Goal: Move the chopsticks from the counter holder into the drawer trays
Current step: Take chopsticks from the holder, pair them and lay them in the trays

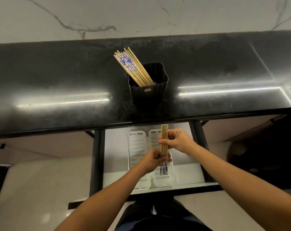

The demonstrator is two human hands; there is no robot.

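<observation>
Left hand (153,160): fingers clamped on chopstick bundle (164,139), lower centre.
Right hand (178,140): fingers clamped mid-bundle.
Drawer trays (135,145): white, behind bundle.

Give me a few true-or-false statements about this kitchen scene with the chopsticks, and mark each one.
1. The left hand and the right hand both grip one chopstick bundle above the open drawer. True.
2. The black holder on the counter is empty. False: other chopsticks lean in it.
3. The drawer's trays are white. True.
4. The holder lies tipped over. False: it stands upright.
</observation>
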